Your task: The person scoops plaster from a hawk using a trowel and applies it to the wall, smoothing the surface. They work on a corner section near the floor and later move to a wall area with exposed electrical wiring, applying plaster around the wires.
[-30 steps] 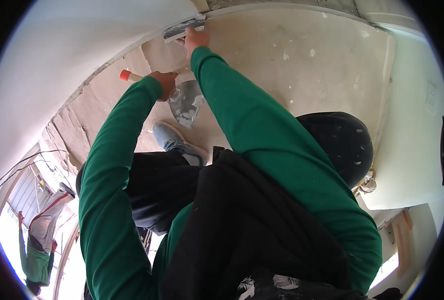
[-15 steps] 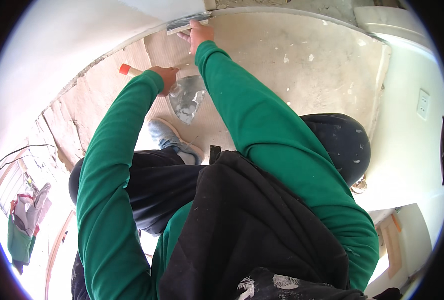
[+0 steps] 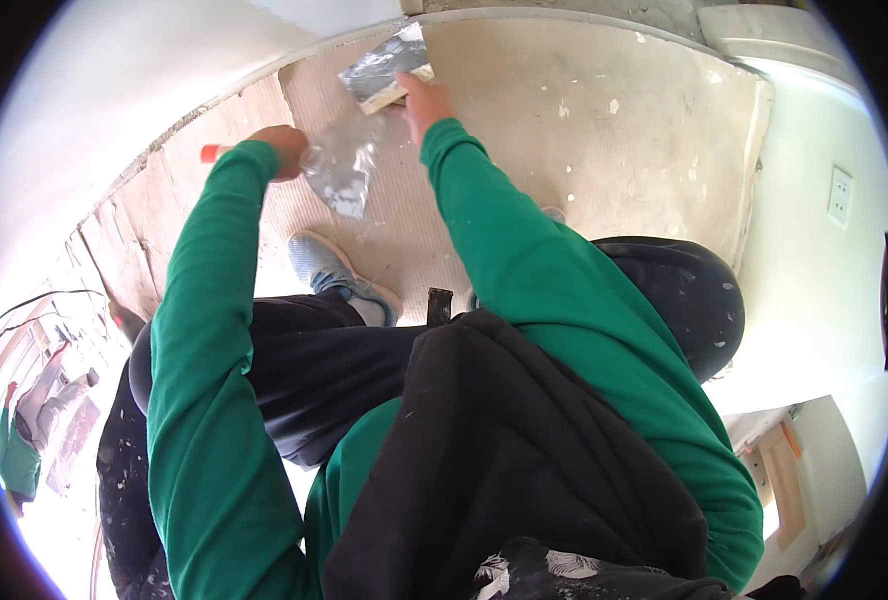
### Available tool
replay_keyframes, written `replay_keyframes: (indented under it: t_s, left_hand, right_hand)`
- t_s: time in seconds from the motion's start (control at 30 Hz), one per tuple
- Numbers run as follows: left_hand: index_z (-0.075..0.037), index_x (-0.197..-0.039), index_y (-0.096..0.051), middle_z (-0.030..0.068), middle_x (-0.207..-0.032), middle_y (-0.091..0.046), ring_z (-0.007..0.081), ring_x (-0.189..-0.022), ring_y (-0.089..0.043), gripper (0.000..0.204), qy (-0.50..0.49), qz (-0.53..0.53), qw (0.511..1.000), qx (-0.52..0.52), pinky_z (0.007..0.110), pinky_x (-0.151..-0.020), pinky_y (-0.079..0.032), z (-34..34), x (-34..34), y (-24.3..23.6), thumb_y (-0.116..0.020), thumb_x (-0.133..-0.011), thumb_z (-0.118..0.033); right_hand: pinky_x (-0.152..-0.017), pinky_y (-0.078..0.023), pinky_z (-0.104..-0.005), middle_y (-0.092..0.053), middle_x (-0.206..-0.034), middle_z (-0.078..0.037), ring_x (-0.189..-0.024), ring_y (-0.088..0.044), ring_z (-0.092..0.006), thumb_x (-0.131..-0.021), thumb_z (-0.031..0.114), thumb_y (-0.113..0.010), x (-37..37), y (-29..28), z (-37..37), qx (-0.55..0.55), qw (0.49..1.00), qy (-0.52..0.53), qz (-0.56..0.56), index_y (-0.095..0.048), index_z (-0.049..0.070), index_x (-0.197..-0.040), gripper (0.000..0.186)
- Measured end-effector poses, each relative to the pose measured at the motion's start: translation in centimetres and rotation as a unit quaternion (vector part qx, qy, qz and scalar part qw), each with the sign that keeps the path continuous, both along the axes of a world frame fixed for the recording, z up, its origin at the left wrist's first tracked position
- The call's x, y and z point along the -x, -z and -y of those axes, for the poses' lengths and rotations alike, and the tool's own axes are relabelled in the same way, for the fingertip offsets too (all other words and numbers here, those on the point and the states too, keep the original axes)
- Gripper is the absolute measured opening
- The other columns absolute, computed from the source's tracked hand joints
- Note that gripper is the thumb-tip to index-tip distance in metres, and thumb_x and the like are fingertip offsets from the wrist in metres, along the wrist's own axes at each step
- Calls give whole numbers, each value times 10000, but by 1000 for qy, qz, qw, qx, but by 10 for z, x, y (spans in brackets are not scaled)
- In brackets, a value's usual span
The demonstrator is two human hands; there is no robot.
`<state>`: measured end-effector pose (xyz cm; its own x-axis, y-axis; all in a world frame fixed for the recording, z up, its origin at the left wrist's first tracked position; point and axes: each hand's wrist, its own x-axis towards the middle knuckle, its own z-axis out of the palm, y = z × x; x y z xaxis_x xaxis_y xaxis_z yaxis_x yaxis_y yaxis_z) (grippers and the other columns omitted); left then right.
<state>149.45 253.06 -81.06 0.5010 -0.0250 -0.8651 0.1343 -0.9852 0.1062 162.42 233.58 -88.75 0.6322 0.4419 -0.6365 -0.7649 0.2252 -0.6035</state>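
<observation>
My left hand (image 3: 286, 150) is closed round the handle of a wide putty knife (image 3: 347, 172); the handle's red end sticks out past the wrist. Whitish putty is smeared on its broad, flared blade, which is blurred by motion. Farther off and to the right, my right hand (image 3: 425, 104) grips a plastering trowel (image 3: 392, 62) by its pale back edge. The trowel's rectangular grey blade is tilted and carries light smears. It hangs over the floor covering just beyond the putty knife's blade, and the two blades look apart.
Ribbed cardboard (image 3: 524, 110) with white specks covers the floor. A white wall (image 3: 184, 60) curves along the far left, and another with a socket (image 3: 840, 196) stands right. My shoe (image 3: 326, 265) is below the putty knife. A person in green (image 3: 24, 450) is at lower left.
The trowel has come away from the foot of the far wall and turned, showing its blade's face. My left hand and the putty knife have shifted left and slightly away from me.
</observation>
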Motion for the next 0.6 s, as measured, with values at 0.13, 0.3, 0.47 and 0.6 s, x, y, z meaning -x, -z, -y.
replay_keyframes:
  t_s: [0.13, 0.3, 0.47, 0.6]
  left_hand:
    - [3, -965, -694, 136, -762, -694, 259, -641, -656, 254, -274, -17, 960, 55, 354, -580, -523, -39, 14, -25, -622, -757, -124]
    - [38, -939, -691, 96, -701, -664, 120, -427, -487, 263, -458, 42, 860, 221, 272, -415, -394, -39, 3, -40, -597, -765, -136]
    - [7, -970, -698, 131, -789, -690, 196, -642, -642, 292, -443, 78, 871, 198, 312, -564, -509, -34, -2, -36, -618, -745, -163]
    - [-19, -1008, -692, 205, -966, -697, 359, -941, -669, 324, -166, 131, 976, 42, 407, -824, -543, -22, -3, -23, -640, -724, -167]
  right_hand:
    - [-748, -550, -369, -624, -1089, -155, -918, -648, -245, -844, 123, -605, 0, -10, 17, 173, 909, -232, 299, -554, 48, -1282, 448]
    - [-958, -447, -419, -609, -1165, -126, -1107, -545, -330, -846, 106, -552, 16, -36, 17, 191, 742, -318, 558, -586, 232, -1295, 468]
    - [-834, -515, -401, -640, -1057, -148, -949, -628, -321, -826, 172, -587, -15, -19, 17, 184, 828, -296, 439, -640, 130, -1162, 343]
    - [-625, -556, -376, -667, -925, -139, -748, -676, -270, -805, 236, -639, -24, 7, 3, 75, 988, -125, 44, -640, 38, -999, 277]
